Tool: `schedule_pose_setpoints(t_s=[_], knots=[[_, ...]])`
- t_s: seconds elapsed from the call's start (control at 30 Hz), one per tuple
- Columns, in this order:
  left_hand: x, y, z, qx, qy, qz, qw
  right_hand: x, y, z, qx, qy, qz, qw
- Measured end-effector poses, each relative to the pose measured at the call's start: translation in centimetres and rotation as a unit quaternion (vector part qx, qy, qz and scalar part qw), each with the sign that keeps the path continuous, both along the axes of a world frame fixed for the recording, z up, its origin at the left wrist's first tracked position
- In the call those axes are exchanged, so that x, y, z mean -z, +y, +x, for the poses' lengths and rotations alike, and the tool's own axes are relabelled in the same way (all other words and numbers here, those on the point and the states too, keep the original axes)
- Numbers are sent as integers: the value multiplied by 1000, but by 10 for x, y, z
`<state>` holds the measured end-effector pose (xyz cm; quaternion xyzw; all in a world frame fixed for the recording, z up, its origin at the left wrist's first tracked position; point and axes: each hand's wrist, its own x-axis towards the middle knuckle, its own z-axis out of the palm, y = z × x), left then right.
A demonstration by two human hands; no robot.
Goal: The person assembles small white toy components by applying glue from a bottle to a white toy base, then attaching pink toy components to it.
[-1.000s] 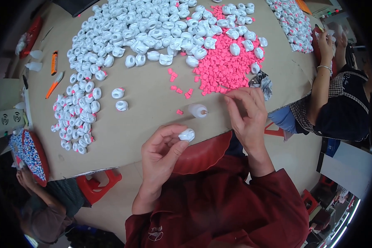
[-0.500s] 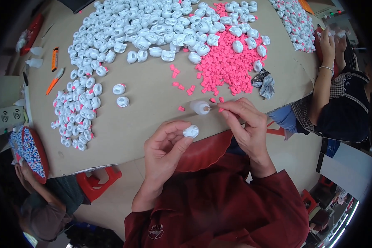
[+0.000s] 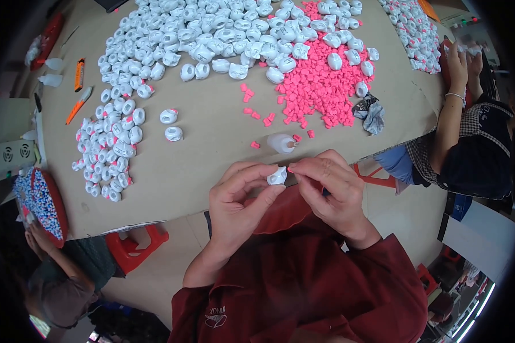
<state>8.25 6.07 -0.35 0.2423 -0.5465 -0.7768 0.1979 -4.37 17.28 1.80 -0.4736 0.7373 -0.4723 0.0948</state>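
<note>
Left hand: partly closed, thumb and fingers pinching one white hollow moulded piece above the near edge of the desk.

Right hand: thumb and index fingertips pressed together on one small pink plug, presented beside the right side of the white piece; whether the two touch cannot be told. Remaining fingers curled.

Squeeze bottle: one, translucent white, narrow-nozzled, on the desk just beyond both hands.

Loose pink plugs: several, scattered near the bottle and left of the main lot.

Heap of pink plugs: large, right of centre, a few white pieces lying upon it.

Heap of white pieces: very large, far side, dark print on many.

Group of white pieces with pink plugs: at left, loosely spread.

Pair of single white pieces: near that group, set apart from it.

Orange cutter: one, left side, below an orange pack.

Crumpled grey wad: one, right of the pink heap.
</note>
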Motion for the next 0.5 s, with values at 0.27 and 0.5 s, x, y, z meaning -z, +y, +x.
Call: schedule_pose_setpoints(t_s=[0.27, 0.5], knots=[[-3, 6, -6, -46, -52, -313, 947, 1, -3, 11, 31, 41, 32, 998], [0, -4, -1, 37, -23, -261, 964, -9, 4, -4, 0, -157, 90, 983]])
